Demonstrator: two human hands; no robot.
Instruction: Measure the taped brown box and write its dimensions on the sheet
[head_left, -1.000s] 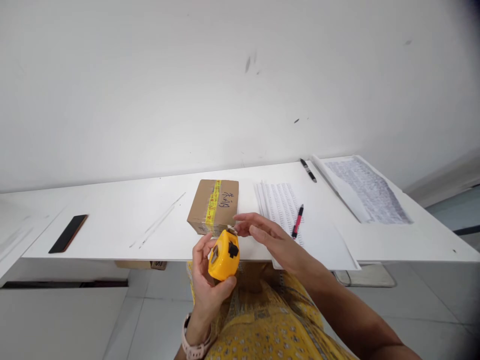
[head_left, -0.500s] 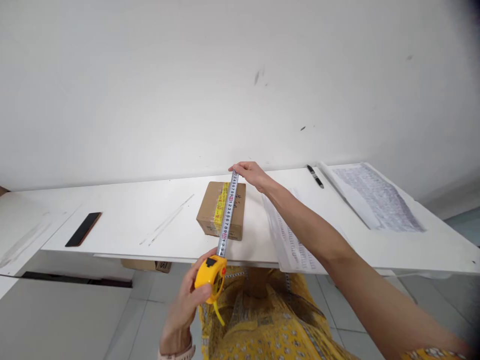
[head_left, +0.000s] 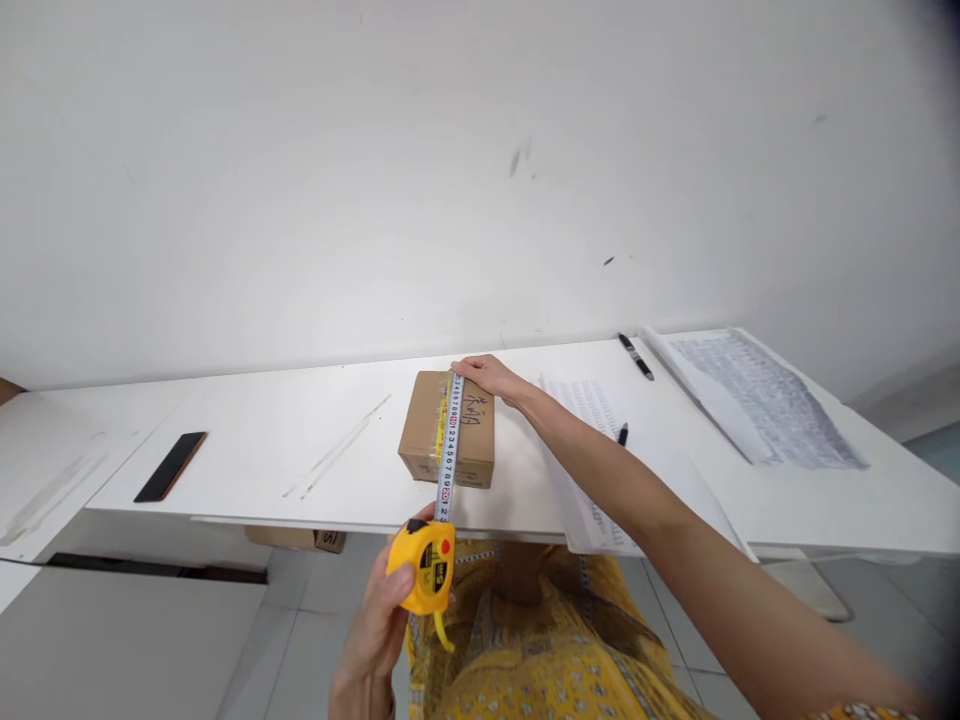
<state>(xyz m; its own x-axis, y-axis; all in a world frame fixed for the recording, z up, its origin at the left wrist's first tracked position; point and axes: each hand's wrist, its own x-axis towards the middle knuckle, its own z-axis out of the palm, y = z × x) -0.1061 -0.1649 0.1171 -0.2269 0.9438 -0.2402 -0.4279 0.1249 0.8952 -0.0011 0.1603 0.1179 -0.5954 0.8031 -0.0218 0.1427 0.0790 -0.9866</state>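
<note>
A small cardboard box with yellow tape and handwriting sits near the front edge of the white table. My left hand grips the yellow tape measure case just in front of the table edge. Its steel blade runs forward across the box top. My right hand pinches the blade's end at the box's far edge.
A black phone lies at the left of the table. Printed sheets with a pen lie right of the box; more paper and a black pen are farther right. A white wall rises behind.
My right hand pulled the blade out of the case and over the box, then drew back slightly to the box's far edge. The left hand lowered the case below the table edge.
</note>
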